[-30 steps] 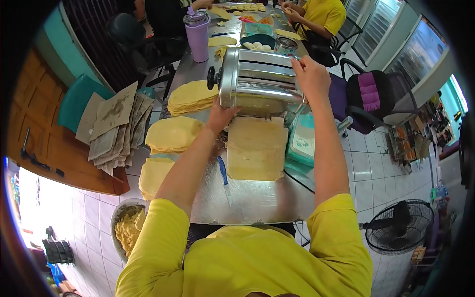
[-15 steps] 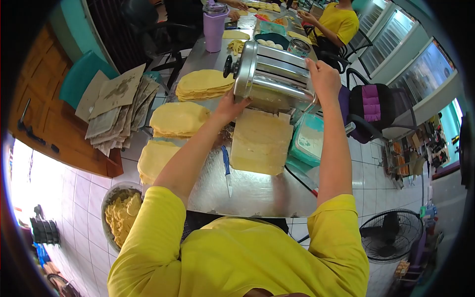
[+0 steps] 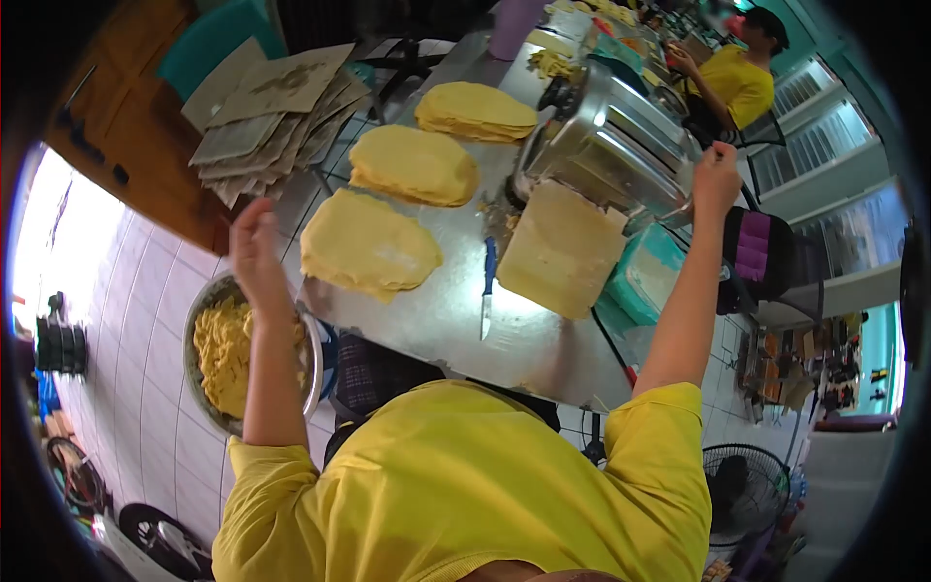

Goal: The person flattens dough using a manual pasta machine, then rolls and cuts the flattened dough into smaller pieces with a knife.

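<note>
My left hand (image 3: 256, 242) is raised above the bowl of yellow dough (image 3: 221, 357), near the front stack of flat dough sheets (image 3: 364, 242); its fingers look curled and blurred. My right hand (image 3: 716, 179) is at the right end of the metal roller machine (image 3: 616, 136), its fingers closed at the machine's edge. Below the machine lies a square tan board (image 3: 562, 247). A knife with a blue handle (image 3: 490, 262) rests beside the board. Two more stacks of dough sheets (image 3: 412, 165) (image 3: 475, 111) lie farther back.
A teal container (image 3: 648, 276) stands right of the board on the metal table (image 3: 436, 330). Stacked cardboard (image 3: 281, 92) is at the left. A purple tumbler (image 3: 514, 27) stands farther back. Another person in yellow (image 3: 732, 82) sits at the far right. A fan (image 3: 745, 490) stands lower right.
My left hand has let go of the machine's left side and moved left, over near the dough bowl. My right hand stays at the machine. The view has turned toward the left.
</note>
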Demonstrator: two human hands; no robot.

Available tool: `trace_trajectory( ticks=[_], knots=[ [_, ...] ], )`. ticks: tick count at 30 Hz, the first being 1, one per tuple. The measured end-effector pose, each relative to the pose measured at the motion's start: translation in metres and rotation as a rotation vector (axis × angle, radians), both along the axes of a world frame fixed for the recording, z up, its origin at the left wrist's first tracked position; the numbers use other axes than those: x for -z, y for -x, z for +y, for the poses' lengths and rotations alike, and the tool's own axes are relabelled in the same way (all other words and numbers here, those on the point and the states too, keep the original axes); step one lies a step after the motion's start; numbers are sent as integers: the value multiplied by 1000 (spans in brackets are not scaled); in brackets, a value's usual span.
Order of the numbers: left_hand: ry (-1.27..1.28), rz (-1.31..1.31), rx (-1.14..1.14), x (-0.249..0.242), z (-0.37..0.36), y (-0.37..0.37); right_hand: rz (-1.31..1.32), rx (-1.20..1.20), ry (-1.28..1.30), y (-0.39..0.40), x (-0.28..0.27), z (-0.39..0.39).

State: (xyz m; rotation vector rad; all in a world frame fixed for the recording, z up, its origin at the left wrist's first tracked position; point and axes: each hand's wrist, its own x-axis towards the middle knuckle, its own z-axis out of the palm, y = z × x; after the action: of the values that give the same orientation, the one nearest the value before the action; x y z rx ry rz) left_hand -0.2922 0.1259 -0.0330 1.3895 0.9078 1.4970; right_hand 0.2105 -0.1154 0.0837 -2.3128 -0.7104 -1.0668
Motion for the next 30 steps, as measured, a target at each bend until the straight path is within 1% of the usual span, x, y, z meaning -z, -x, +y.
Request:
trace_trajectory(
  ticks=[1,2,4,5,6,7,8,9,10,11,12,13,14,16,17,19,21,23,25,26,28,29,30],
  knots=[
    [33,-23,-79,4,11,26,14,36,60,8,-4,1],
    [128,-74,-98,14,20,55,51,52,87,9,-5,1],
    [241,-37,-274,26,23,96,81,75,116,4,-6,0],
    [246,-28,-290,45,31,115,79,92,144,3,-9,-2],
    [273,59,-315,76,38,139,80,95,171,1,-9,-2],
    [305,152,-360,104,33,166,48,70,181,-19,-4,-9],
    [276,440,-417,124,25,180,24,28,203,-46,5,-15],
    [359,613,-384,156,17,199,32,4,199,-58,6,-20],
    [403,801,-310,187,7,219,37,-10,238,-87,10,-26],
    [398,927,-198,232,-4,237,80,85,238,-80,6,-22],
    [430,1167,-107,259,-21,243,88,116,238,-72,3,-20],
    [484,1288,-7,263,-45,236,133,149,214,-44,-6,-11],
    [522,1401,112,266,-68,227,132,145,217,-45,-3,-7],
    [650,1308,519,329,-90,235,117,122,233,-50,-4,-17],
    [638,1307,535,329,-93,229,92,159,251,-45,-7,-15],
    [784,1196,226,317,-101,220,100,166,237,-42,-10,-18],
    [735,1307,51,286,-88,204,125,165,242,-46,-8,-15],
    [525,1216,-141,265,-68,195,123,167,267,-47,-9,-16],
    [343,1178,-318,261,-41,191,108,170,272,-51,-8,-17],
    [347,1179,-317,256,-29,190,108,169,276,-51,-7,-17],
    [69,1393,-417,244,-4,185,98,179,274,-49,-9,-17],
    [66,1391,-413,243,8,184,96,183,273,-49,-9,-17],
    [175,1472,-282,242,20,185,102,182,267,-49,-9,-17]
  ],
)
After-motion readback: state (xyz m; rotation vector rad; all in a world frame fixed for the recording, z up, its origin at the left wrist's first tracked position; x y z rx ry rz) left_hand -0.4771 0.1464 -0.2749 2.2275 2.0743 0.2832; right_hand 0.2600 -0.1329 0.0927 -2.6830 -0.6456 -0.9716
